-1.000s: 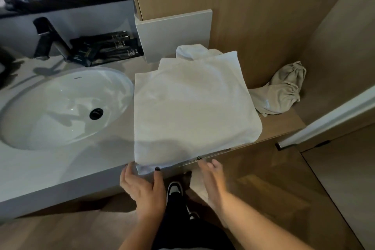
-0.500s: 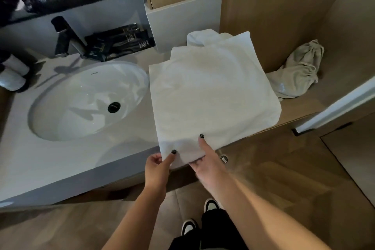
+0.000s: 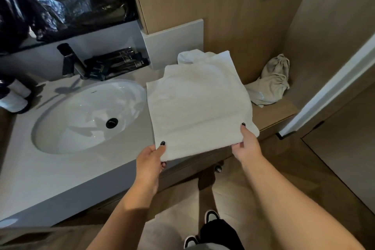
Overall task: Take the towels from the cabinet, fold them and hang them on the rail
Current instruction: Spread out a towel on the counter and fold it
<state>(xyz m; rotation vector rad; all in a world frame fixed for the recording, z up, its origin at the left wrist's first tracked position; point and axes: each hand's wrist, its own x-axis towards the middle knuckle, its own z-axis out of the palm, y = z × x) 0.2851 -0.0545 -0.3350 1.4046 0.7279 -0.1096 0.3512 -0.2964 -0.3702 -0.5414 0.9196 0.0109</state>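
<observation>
A folded white towel (image 3: 199,105) lies over the right end of the counter, its near edge lifted past the counter's front. My left hand (image 3: 151,159) pinches the towel's near left corner, thumb on top. My right hand (image 3: 246,144) grips the near right corner, thumb on top and fingers underneath. A second white towel (image 3: 189,57) pokes out behind the first one, mostly hidden. No rail is in view.
A white oval sink (image 3: 85,115) sits in the grey counter (image 3: 60,170), with a dark tap (image 3: 69,61) and dark toiletry packs (image 3: 115,65) behind. A beige cloth bag (image 3: 271,82) lies on the wooden shelf (image 3: 272,113). A door frame (image 3: 332,85) stands at right.
My hands went from hovering at the towel's near edge to gripping it, then slid apart to its two near corners. The near edge has risen off the counter.
</observation>
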